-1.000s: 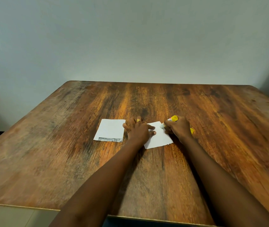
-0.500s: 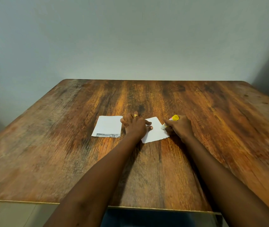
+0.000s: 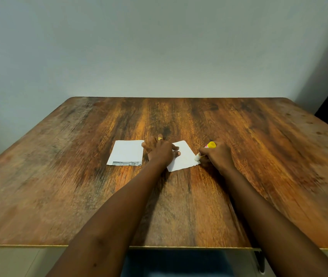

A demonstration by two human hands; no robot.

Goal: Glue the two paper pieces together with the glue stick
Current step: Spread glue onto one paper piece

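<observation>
Table (image 3: 59, 196): right grip (image 3: 217, 156) pinches glue stick (image 3: 211, 145), tip down-left on paper (image 3: 183, 159); left grip (image 3: 160, 152) spread, pressing it.

Soft, dim light is falling evenly over the worktop (image 3: 63, 196), giving a faint warm sheen along its middle. Weak shadows are lying on the wood between the two forearms (image 3: 119, 212). The wall (image 3: 159, 47) is looking darker towards its upper corners. Grain by the worktop's near edge is showing motion smear, and the wide lens is splaying its side edges outward.
</observation>
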